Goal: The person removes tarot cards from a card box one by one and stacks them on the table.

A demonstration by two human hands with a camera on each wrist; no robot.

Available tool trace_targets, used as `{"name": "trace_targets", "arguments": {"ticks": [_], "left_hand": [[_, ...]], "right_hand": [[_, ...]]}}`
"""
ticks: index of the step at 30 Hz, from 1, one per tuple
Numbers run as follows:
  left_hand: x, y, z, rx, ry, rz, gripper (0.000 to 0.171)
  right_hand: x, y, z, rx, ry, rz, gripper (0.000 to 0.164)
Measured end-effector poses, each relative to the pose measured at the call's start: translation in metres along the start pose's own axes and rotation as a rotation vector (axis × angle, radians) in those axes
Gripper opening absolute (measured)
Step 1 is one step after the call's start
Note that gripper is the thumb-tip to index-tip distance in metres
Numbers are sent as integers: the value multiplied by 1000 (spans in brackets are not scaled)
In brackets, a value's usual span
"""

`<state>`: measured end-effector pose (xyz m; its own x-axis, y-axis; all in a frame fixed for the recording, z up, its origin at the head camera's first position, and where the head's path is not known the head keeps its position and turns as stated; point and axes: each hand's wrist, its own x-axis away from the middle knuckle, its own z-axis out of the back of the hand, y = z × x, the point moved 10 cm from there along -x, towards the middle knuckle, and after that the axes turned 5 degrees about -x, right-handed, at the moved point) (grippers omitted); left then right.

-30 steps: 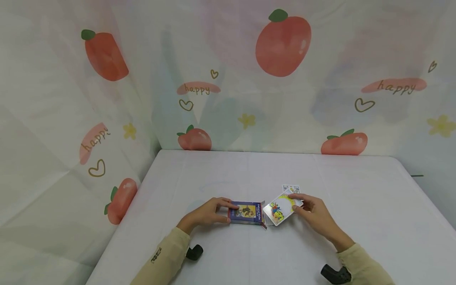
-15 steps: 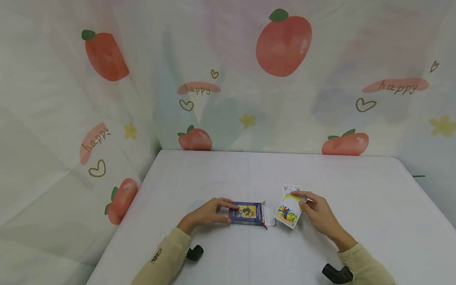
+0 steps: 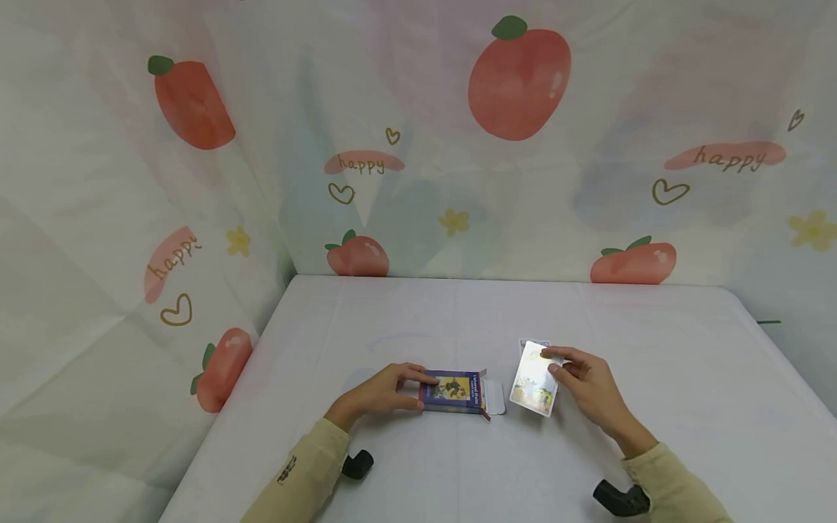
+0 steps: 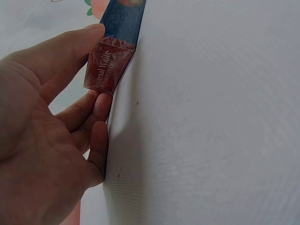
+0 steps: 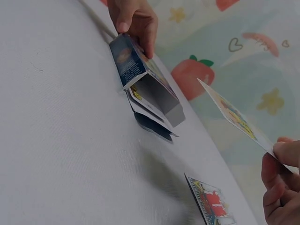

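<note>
My left hand [image 3: 382, 391] grips the closed end of a blue tarot card box [image 3: 451, 398], which lies flat on the table. The far end of the box stands open, its white flap [image 3: 495, 398] folded out to the right. A few cards [image 5: 149, 104] show inside it in the right wrist view. My right hand [image 3: 593, 388] pinches a tarot card [image 3: 535, 385] by its right edge, thumb on one face, fingers on the other. That card is raised and tilted, with glare across its picture. Beneath it a second tarot card [image 5: 212, 200] lies on the table, mostly covered in the head view.
A white cloth covers the table [image 3: 405, 312]. Behind and to the left hangs a fabric backdrop [image 3: 425, 211] printed with fruit and the word "happy". Black curved pieces [image 3: 621, 499] sit at both wrists.
The right hand has drawn the card away from the box's open end to the right and turned it more upright. The left hand and the box have stayed put.
</note>
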<state>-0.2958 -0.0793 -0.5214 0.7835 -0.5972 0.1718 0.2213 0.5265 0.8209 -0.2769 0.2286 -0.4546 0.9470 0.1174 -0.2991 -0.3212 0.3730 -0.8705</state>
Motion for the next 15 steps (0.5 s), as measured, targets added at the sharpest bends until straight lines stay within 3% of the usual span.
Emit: {"name": "trace_targets", "arguments": {"ticks": [6,15], "left_hand": [[0,1,0,-4,-1,-2,45],[0,1,0,-10,-5,-17,45]], "right_hand": [[0,5,2,30,0,-75,27],[0,1,2,-42,-13,-71,39]]}}
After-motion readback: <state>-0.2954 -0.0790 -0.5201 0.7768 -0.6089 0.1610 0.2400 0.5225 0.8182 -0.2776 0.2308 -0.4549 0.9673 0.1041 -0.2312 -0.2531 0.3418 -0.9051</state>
